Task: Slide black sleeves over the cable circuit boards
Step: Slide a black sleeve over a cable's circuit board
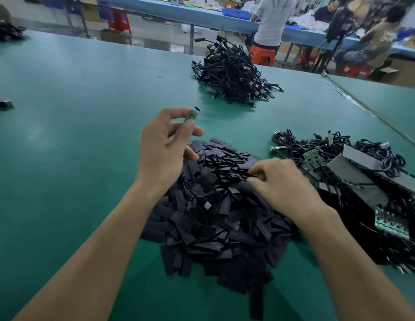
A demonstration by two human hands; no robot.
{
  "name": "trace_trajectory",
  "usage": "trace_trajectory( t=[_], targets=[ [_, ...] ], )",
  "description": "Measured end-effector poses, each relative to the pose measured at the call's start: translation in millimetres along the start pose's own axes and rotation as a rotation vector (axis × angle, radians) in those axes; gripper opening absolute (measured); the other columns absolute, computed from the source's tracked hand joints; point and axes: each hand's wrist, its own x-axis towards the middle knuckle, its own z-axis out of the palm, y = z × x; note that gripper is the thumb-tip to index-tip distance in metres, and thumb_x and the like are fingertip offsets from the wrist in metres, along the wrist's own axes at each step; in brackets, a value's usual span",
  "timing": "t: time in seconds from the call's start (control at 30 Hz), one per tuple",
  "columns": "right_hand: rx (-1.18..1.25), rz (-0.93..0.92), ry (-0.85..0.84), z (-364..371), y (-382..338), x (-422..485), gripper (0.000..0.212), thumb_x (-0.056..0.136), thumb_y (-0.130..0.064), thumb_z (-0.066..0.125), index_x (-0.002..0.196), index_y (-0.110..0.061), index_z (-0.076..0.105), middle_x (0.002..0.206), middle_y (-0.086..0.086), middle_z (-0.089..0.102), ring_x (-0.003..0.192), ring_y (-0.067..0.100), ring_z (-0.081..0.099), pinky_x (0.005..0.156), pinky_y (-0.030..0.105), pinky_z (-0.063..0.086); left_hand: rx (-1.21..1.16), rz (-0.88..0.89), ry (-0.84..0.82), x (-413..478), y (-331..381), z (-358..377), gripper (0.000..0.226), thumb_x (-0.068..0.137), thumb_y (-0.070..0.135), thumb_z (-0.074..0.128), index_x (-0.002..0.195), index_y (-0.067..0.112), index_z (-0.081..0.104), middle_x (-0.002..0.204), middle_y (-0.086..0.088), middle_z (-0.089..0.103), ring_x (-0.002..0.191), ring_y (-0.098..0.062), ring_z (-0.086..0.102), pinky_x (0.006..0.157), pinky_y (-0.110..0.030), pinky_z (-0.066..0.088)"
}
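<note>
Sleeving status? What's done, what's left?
Done, likely: the far pile of cables, whose ends look black-sleeved. In hand: the left hand pinches a bare board, not yet sleeved. The right hand digs in the sleeve pile; whether it has one is unclear. Left: the right pile of cables, with bare green boards, and plenty of sleeves.

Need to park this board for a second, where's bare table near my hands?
Widest: the bare mat left of the sleeve pile and left hand. Also the strip between the pile and the far cable heap. Crowded on the right: the cable tangle sits close beside the pile.
</note>
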Motion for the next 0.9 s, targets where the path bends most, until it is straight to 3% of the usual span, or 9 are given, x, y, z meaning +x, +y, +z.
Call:
trace_trajectory(
  t=[0.13, 0.23, 0.33, 0.4, 0.43, 0.6, 0.67, 0.8, 0.9],
  targets=[
    [0.037, 0.076, -0.165, 6, 6, -2, 0.029, 0.084, -0.045, 0.073, 0.105, -0.024, 0.073, 0.096, -0.005, 0.070, 0.094, 0.019, 0.064, 0.085, 0.041, 0.055, 0.407, 0.117, -0.070, -1, -1, -3, 0.019, 0.101, 0.034, 0.057, 0.105, 0.051, 0.066, 0.074, 0.021, 0.067, 0.058, -0.009, 0.065, 0.063, -0.043, 0.059],
    [0.130, 0.068, -0.177, 9, 11, -2, 0.031, 0.082, -0.039, 0.077, 0.108, -0.023, 0.073, 0.088, -0.008, 0.066, 0.089, 0.014, 0.063, 0.084, 0.034, 0.053, 0.602, 0.174, -0.070, -4, -3, 1, 0.022, 0.104, 0.033, 0.051, 0.118, 0.043, 0.065, 0.092, 0.016, 0.069, 0.081, -0.012, 0.065, 0.071, -0.043, 0.057],
    [0.194, 0.056, -0.154, 13, 15, -1, 0.027, 0.083, -0.030, 0.078, 0.108, -0.022, 0.074, 0.082, -0.010, 0.065, 0.079, 0.007, 0.060, 0.072, 0.016, 0.045, 0.559, 0.154, -0.100, -7, -7, 9, 0.030, 0.105, 0.026, 0.047, 0.133, 0.028, 0.059, 0.089, 0.017, 0.065, 0.085, -0.002, 0.065, 0.076, -0.030, 0.055],
    [0.231, 0.050, -0.103, 15, 16, 0, 0.022, 0.083, -0.026, 0.078, 0.105, -0.021, 0.075, 0.077, -0.012, 0.064, 0.073, -0.002, 0.056, 0.062, 0.002, 0.036, 0.477, 0.142, -0.136, -7, -10, 13, 0.034, 0.105, 0.020, 0.046, 0.138, 0.022, 0.054, 0.083, 0.018, 0.064, 0.074, 0.007, 0.062, 0.067, -0.010, 0.046],
    [0.246, 0.050, -0.074, 15, 17, 1, 0.021, 0.083, -0.024, 0.078, 0.104, -0.021, 0.076, 0.075, -0.012, 0.064, 0.071, -0.006, 0.054, 0.061, 0.000, 0.035, 0.438, 0.140, -0.162, -7, -12, 14, 0.035, 0.105, 0.018, 0.046, 0.139, 0.019, 0.052, 0.082, 0.018, 0.064, 0.070, 0.007, 0.061, 0.063, -0.008, 0.045],
    [0.317, 0.048, 0.127, 17, 18, 3, 0.015, 0.085, -0.015, 0.075, 0.099, -0.018, 0.077, 0.076, -0.015, 0.065, 0.069, -0.013, 0.054, 0.065, -0.003, 0.035, 0.463, 0.100, -0.260, -12, -35, 13, 0.032, 0.104, 0.022, 0.045, 0.134, 0.025, 0.053, 0.088, 0.021, 0.067, 0.070, 0.001, 0.067, 0.075, -0.039, 0.059],
    [0.343, 0.035, 0.213, 21, 16, 4, 0.011, 0.088, -0.015, 0.072, 0.097, -0.020, 0.077, 0.080, -0.016, 0.067, 0.074, -0.014, 0.056, 0.067, -0.003, 0.036, 0.496, 0.122, -0.204, -12, -42, 9, 0.027, 0.104, 0.023, 0.047, 0.127, 0.030, 0.058, 0.086, 0.020, 0.067, 0.062, 0.001, 0.065, 0.071, -0.041, 0.059],
    [0.418, 0.076, 0.294, 27, 14, 7, 0.009, 0.092, -0.020, 0.067, 0.095, -0.027, 0.072, 0.079, -0.016, 0.067, 0.080, 0.006, 0.065, 0.069, 0.015, 0.042, 0.389, 0.295, 0.103, -6, -25, 2, 0.026, 0.104, 0.017, 0.049, 0.122, 0.024, 0.065, 0.073, 0.017, 0.059, 0.059, -0.004, 0.060, 0.058, -0.019, 0.048],
    [0.494, 0.090, 0.276, 29, 17, 8, 0.016, 0.092, -0.018, 0.066, 0.099, -0.032, 0.068, 0.073, -0.016, 0.070, 0.076, 0.002, 0.067, 0.071, 0.016, 0.047, 0.253, 0.258, 0.198, 6, -1, -8, 0.022, 0.101, 0.021, 0.050, 0.113, 0.033, 0.064, 0.061, 0.017, 0.054, 0.056, -0.004, 0.053, 0.051, -0.014, 0.038]
  ],
)
